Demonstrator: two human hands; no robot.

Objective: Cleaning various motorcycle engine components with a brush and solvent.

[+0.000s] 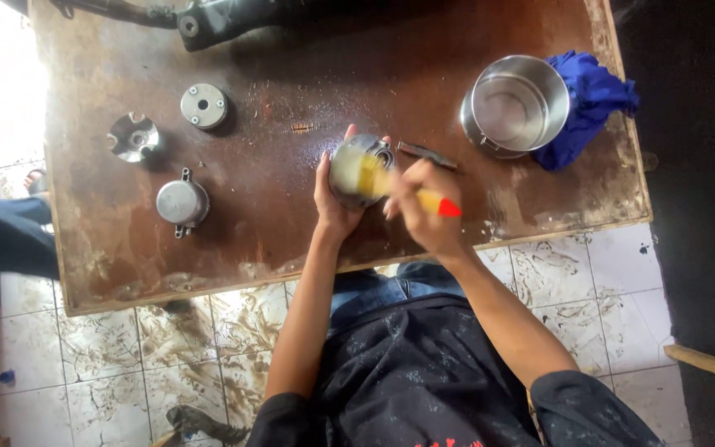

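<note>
A: What's hard to make out here?

B: The brush (pixel 391 186) is blurred; only its yellow handle and red tip read clearly, and the bristle end smears across the round metal part (pixel 360 168). The dark machine piece (pixel 225 18) beyond the part is cut off by the frame's top edge, and a small dark tool (pixel 426 154) lies just right of the part, partly hidden behind the right hand (pixel 424 207).

A: And the hands?

B: The left hand (pixel 334 199) cups the part from its left side, fingers wrapped around it, thumb up. The right hand's fingers pinch the brush handle, closed around it, just right of the part. Both forearms reach up from the person's dark, speckled shirt.

A: The surroundings?

B: The part is held just above the worn brown wooden surface (pixel 291 91), near its front edge. Left of the part lie three metal pieces (pixel 182 201); to its right, a steel pot (pixel 519 103) touching a blue cloth (pixel 589 103). Dirty white floor tiles (pixel 117 348) show below.
</note>
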